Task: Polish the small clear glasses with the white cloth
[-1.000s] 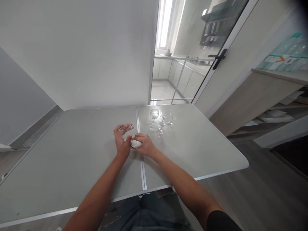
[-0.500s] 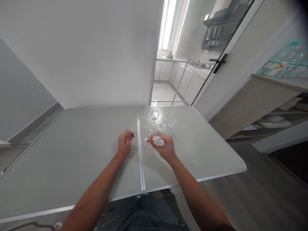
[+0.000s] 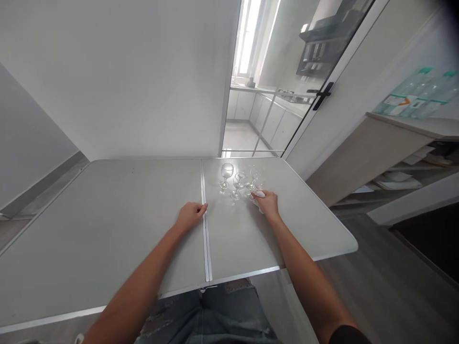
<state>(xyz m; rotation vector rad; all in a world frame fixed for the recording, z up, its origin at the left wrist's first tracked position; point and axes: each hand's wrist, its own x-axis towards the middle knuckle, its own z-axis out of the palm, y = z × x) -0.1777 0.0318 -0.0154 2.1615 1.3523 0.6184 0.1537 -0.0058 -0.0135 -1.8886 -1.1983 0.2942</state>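
My right hand (image 3: 269, 204) grips a crumpled white cloth (image 3: 259, 194) low over the table, right beside several clear stemmed glasses. One wine glass (image 3: 226, 172) stands upright at the back left of the group. Nearer to me is another wine glass (image 3: 236, 183), and a further wine glass (image 3: 253, 179) rises just beyond the right fingers. Whether those fingers also touch a glass base is unclear. My left hand (image 3: 190, 215) rests curled on the table by the metal seam, with no object visible in it.
The pale table (image 3: 107, 229) has a metal seam (image 3: 205, 239) across it and a white wall behind. A glass door (image 3: 272, 95) stands at the back right. Plastic bottles (image 3: 407, 102) sit on a wooden shelf unit (image 3: 362, 148) at the right.
My right hand has moved right with the white cloth, uncovering the nearer glass. My left hand has shifted right to the seam and curled inward. The view has turned slightly.
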